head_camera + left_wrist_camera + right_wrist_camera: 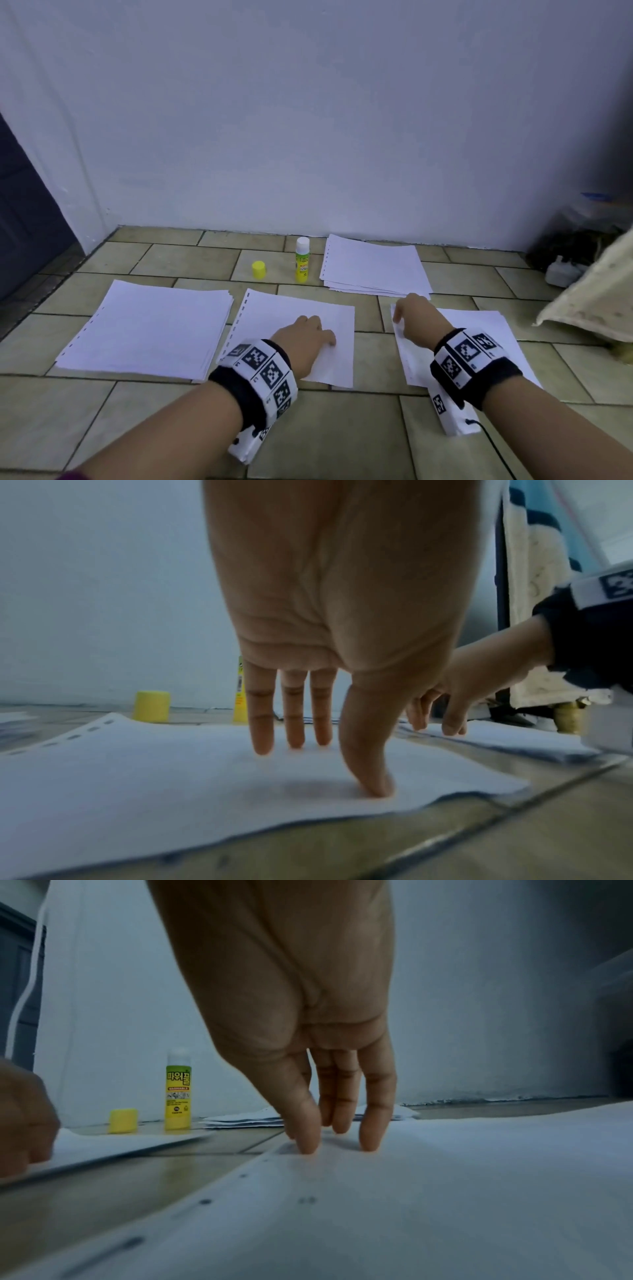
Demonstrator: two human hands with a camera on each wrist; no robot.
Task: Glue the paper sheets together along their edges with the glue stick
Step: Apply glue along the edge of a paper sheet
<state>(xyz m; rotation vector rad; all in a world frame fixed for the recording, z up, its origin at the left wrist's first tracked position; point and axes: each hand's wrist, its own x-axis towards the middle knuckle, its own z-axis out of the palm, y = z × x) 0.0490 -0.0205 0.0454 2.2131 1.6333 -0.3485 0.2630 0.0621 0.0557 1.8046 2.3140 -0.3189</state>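
While the glue stick stands uncapped near the floor's far edge, left hand and right hand press 2 separate sheets with straight fingers.

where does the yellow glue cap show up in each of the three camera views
Head: the yellow cap stands on the floor tiles, upper centre.
Left wrist: cap at left, behind the sheet's punched edge.
Right wrist: cap at lower left.
Shared landmark: the upright glue stick, just right of the cap in all three.

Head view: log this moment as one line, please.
left hand flat on middle sheet | right hand fingertips on right sheet | glue stick upright, uncapped | cap beside
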